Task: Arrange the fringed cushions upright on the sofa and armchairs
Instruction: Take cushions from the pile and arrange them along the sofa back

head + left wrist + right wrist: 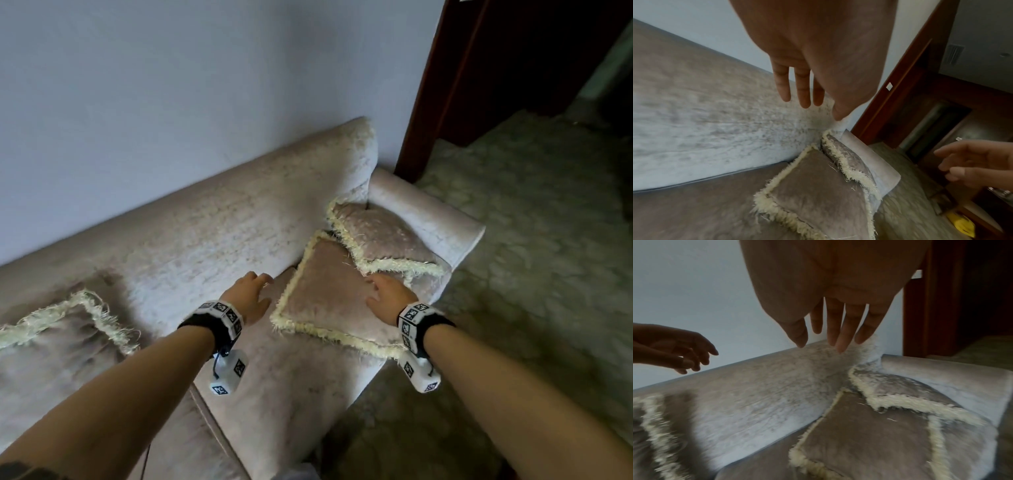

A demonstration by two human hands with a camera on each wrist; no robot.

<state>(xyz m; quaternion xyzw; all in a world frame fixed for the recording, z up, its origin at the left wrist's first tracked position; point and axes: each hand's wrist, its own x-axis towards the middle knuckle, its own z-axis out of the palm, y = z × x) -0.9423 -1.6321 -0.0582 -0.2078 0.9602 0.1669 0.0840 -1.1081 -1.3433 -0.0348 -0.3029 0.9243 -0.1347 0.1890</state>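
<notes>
Head view: both hands reach over the sofa (212, 233) toward the near cushion (329, 294), which lies flat on the seat with a corner toward the backrest; the left hand (248, 296) hovers just beside its left edge, fingers loosely spread and holding nothing; the right hand (388, 296) is over its right part, fingers loose, contact unclear; a second cushion (380, 236) leans against the armrest (442, 219), overlapping the first; a third cushion (51, 342) lies flat, well apart at the left.

Left wrist view: straight, parted fingers (803, 91) hang above the cushion's fringe (777, 209), clear of it.

Right wrist view: fingers (840, 332) are spread and empty above the overlap of the two cushions.

Judged from this, the step is the approach to the near cushion; next, each hand should take a side edge, draw it from under its neighbour, and stand it against the backrest.
</notes>
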